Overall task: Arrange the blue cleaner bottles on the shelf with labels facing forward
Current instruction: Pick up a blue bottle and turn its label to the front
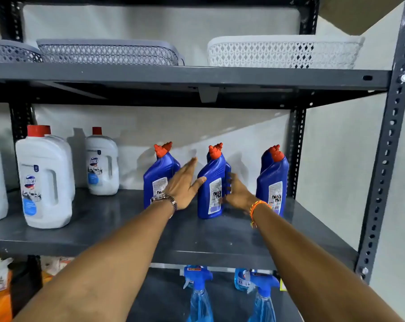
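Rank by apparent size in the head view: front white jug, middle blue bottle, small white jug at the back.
1. Front white jug, though nearest the camera.
2. Middle blue bottle.
3. Small white jug, set further back, so unsure against the blue bottle.

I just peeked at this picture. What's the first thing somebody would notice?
Probably the two hands reaching onto the middle shelf: the left hand and right hand press either side of the middle blue bottle. More blue bottles with red caps stand left and right of it. Big white jugs sit further left.
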Demonstrator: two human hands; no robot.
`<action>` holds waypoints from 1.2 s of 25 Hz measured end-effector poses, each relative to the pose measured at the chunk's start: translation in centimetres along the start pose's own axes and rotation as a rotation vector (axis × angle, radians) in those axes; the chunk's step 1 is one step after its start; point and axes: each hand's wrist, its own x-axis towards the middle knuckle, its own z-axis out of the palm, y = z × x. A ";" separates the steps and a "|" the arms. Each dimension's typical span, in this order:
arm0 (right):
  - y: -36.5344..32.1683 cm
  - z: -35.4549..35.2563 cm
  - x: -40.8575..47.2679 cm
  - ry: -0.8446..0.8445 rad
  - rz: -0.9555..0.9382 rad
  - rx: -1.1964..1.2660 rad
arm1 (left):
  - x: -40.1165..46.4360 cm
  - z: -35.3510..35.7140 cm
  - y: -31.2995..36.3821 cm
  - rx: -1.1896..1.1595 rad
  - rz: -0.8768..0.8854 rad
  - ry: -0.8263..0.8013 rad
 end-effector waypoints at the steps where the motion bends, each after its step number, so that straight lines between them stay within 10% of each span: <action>1: 0.4 0.2 0.4 -0.047 0.052 0.071 | 0.3 0.7 0.2 -0.097 -0.056 -0.025; 12: 2.0 -0.5 0.9 -0.150 0.040 0.185 | 1.1 1.9 1.8 -0.535 -0.301 -0.036; 16: -1.4 -2.1 0.6 -0.062 -0.018 0.204 | 2.9 -0.9 2.8 -0.665 -0.270 -0.042; 20: -3.2 -1.4 -0.8 0.065 -0.033 0.177 | 3.6 -2.0 4.0 -0.288 -0.185 0.027; 26: -4.5 1.7 -3.6 0.563 -0.167 -0.221 | 4.0 -2.2 8.5 -0.349 -0.409 0.114; 30: -4.9 2.1 -3.4 0.503 -0.154 -0.214 | 4.5 -2.2 7.8 -0.455 -0.313 0.227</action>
